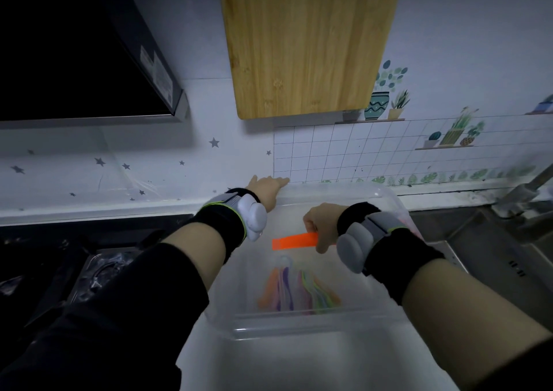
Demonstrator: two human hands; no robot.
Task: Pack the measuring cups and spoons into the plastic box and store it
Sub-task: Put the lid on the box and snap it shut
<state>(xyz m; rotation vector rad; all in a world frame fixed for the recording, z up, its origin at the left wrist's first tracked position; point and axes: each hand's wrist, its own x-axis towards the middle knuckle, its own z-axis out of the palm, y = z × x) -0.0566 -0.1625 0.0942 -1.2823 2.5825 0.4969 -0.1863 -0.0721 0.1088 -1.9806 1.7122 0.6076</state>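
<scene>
White counter [299,366] bears a clear box [299,328], with a fan of coloured spoons [296,292] lying inside near its front wall. Over the box's middle the right hand [321,223] pinches an orange handle [294,241] with curled fingers. Farther back, the left hand [266,190] rests straight-fingered on the far rim. Behind it a wooden board [305,46] hangs on the wall.

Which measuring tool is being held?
The one with the bright orange handle, gripped by the right hand over the plastic box; the pastel bunch lies on its floor.

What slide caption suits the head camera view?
Left hand rests on the far rim of the clear plastic box while the right hand holds an orange handle above the coloured spoons inside.
</scene>
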